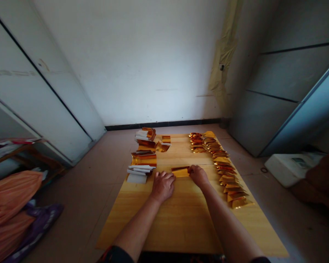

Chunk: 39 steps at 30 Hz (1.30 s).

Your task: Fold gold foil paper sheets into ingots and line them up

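Looks like my left hand (162,186) is lying flat beside a small shiny gold foil sheet (181,172) on the pale wooden table (181,226), while the right hand (198,175) is pressing its end down, probably stopping it sliding, and rows of folded gold foil packets (230,179) are sitting nearby.

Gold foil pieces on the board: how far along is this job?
Done, it seems: a long curved row of folded gold foil pieces runs down the right of the wood-grain board. In hand: one gold foil piece touched by the right hand, with the left hand on the board beside it. Left, probably: the stacks of gold and white sheets on the board's left side.
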### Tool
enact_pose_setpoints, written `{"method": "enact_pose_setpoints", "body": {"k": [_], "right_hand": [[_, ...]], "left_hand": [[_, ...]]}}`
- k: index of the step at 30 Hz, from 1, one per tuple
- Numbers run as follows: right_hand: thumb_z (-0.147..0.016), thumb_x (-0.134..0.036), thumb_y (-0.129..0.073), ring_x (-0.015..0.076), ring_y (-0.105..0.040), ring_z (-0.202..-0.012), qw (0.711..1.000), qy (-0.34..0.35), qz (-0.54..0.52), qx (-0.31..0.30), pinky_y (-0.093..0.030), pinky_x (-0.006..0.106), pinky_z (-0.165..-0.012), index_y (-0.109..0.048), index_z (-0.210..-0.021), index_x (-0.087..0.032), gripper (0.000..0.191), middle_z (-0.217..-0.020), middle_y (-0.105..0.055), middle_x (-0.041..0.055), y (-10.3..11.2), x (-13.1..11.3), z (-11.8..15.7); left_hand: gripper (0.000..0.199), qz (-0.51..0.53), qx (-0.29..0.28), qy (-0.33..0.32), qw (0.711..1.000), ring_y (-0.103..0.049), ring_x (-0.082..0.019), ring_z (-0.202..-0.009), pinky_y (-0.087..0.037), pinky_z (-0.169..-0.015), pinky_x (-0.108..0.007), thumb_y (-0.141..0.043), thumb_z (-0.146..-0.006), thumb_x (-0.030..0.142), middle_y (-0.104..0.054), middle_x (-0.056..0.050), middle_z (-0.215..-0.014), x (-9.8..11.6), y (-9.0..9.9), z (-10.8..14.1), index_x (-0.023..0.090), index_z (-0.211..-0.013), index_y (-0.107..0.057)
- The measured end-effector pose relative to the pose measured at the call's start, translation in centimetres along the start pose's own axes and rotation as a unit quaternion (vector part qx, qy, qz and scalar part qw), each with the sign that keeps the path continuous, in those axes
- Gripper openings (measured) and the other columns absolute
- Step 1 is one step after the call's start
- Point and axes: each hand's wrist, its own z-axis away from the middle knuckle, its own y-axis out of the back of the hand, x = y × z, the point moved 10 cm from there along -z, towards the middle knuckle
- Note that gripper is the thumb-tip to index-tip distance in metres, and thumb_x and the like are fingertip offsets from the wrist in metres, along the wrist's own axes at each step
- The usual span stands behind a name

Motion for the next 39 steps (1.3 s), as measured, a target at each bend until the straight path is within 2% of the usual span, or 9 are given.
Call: {"method": "enact_pose_setpoints", "body": {"k": [7, 10, 14, 21, 24, 27, 30, 37, 39], "right_hand": [[-0.078, -0.012, -0.047, 0.0131, -0.060, -0.081, 0.998, -0.016, 0.054, -0.009, -0.036, 0.021, -0.065, -0.066, -0.087, -0.022, 0.023, -0.095, -0.065, 0.0048, 0.6, -0.9, 0.7], [-0.080, -0.025, -0.052, 0.0150, -0.061, -0.080, 0.996, -0.034, 0.087, -0.010, -0.036, 0.023, -0.065, -0.064, -0.090, -0.022, 0.016, -0.095, -0.063, 0.0056, 0.7, -1.5, 1.1], [-0.075, -0.042, -0.062, 0.0175, -0.060, -0.083, 0.992, -0.039, 0.120, 0.002, -0.036, 0.025, -0.066, -0.061, -0.093, -0.022, 0.027, -0.096, -0.061, 0.0058, 0.9, -2.3, 1.6], [-0.078, -0.026, -0.056, 0.0149, -0.059, -0.082, 0.994, -0.012, 0.107, -0.020, -0.033, 0.024, -0.065, -0.062, -0.095, -0.024, 0.018, -0.097, -0.060, 0.0033, 0.9, -2.3, 1.7], [-0.076, -0.022, -0.056, 0.0139, -0.058, -0.081, 0.995, -0.004, 0.093, -0.027, -0.033, 0.023, -0.065, -0.064, -0.093, -0.024, 0.019, -0.097, -0.060, 0.0032, 0.8, -2.0, 1.6], [-0.077, -0.020, -0.056, 0.0129, -0.058, -0.078, 0.997, 0.009, 0.069, -0.019, -0.033, 0.022, -0.064, -0.065, -0.089, -0.023, 0.016, -0.094, -0.061, 0.0023, 0.6, -1.8, 1.6], [-0.080, -0.018, -0.052, 0.0115, -0.057, -0.075, 0.999, 0.022, 0.047, 0.002, -0.033, 0.020, -0.064, -0.066, -0.082, -0.023, 0.015, -0.088, -0.063, 0.0010, 0.6, -1.6, 1.7], [-0.075, -0.014, -0.055, 0.0130, -0.057, -0.082, 0.994, 0.106, 0.031, -0.006, -0.037, 0.019, -0.071, -0.068, -0.075, -0.020, 0.014, -0.086, -0.063, 0.0028, 0.4, -2.0, 2.6], [-0.075, -0.016, -0.054, 0.0134, -0.057, -0.080, 0.994, 0.109, 0.026, -0.006, -0.037, 0.020, -0.071, -0.066, -0.071, -0.018, 0.013, -0.083, -0.063, 0.0036, 0.4, -1.8, 2.6]], "left_hand": [[0.022, -0.001, 0.011, 0.012, 1.000, -0.053, -0.022, -0.097, -0.029, -0.081, -0.040, -0.054, -0.078, 0.017, -0.068, -0.004, -0.106, 0.0, -0.2, -0.1, 0.024, -0.096, -0.064], [0.016, -0.020, 0.016, 0.022, 0.999, -0.052, -0.022, -0.095, -0.030, -0.081, -0.040, -0.052, -0.081, 0.019, -0.068, -0.006, -0.096, 0.2, -0.1, -0.3, 0.022, -0.090, -0.065], [0.014, -0.036, 0.028, 0.034, 0.998, -0.052, -0.022, -0.092, -0.031, -0.081, -0.040, -0.050, -0.084, 0.021, -0.066, -0.006, -0.087, 0.2, -0.1, -0.6, 0.020, -0.080, -0.064], [0.010, 0.022, 0.033, 0.042, 0.998, -0.053, -0.020, -0.092, -0.037, -0.078, -0.033, -0.056, -0.080, 0.016, -0.066, -0.005, -0.092, -1.1, -1.3, -2.0, 0.020, -0.076, -0.063], [0.019, 0.080, 0.044, 0.063, 0.994, -0.055, -0.019, -0.091, -0.041, -0.079, -0.031, -0.055, -0.076, 0.008, -0.065, -0.004, -0.091, -1.8, -2.0, -2.5, 0.021, -0.087, -0.064], [0.028, 0.109, 0.050, 0.072, 0.990, -0.055, -0.019, -0.093, -0.042, -0.082, -0.032, -0.054, -0.073, 0.004, -0.065, -0.004, -0.094, -1.8, -2.4, -2.7, 0.021, -0.094, -0.063], [0.025, 0.110, 0.042, 0.080, 0.990, -0.055, -0.019, -0.091, -0.043, -0.080, -0.031, -0.054, -0.073, 0.003, -0.064, -0.003, -0.089, -1.7, -2.5, -2.6, 0.021, -0.087, -0.064], [0.006, 0.102, 0.043, 0.034, 0.993, -0.055, -0.019, -0.089, -0.040, -0.079, -0.032, -0.060, -0.076, 0.018, -0.064, -0.004, -0.086, -0.6, -1.2, -1.6, 0.020, -0.074, -0.065], [0.010, 0.108, 0.045, 0.038, 0.992, -0.055, -0.018, -0.088, -0.040, -0.079, -0.032, -0.059, -0.079, 0.021, -0.064, -0.004, -0.086, -0.7, -1.1, -1.4, 0.019, -0.071, -0.065]]}}
